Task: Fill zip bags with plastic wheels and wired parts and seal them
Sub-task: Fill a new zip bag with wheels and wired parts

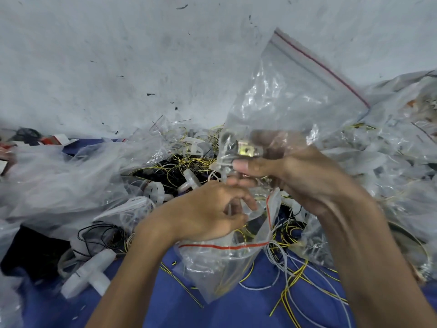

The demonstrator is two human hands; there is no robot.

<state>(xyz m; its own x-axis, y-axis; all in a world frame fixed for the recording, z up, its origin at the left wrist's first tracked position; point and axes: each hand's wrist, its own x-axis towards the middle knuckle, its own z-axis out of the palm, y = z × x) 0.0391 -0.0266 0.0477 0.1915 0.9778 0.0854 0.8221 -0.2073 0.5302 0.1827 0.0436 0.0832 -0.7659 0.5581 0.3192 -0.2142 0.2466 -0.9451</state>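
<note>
Right hand (290, 171) — fingers pinch upper zip bag (295, 91), raised, metal part (244, 150) inside. Left hand (208, 211) — curled fingers grip mouth of lower zip bag (220, 263) on blue cloth (165, 304). Plastic wheels (155, 192), wires (179, 162) heaped behind.

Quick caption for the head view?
Right hand grips a raised zip bag; left hand grips a second zip bag over blue cloth.
</note>
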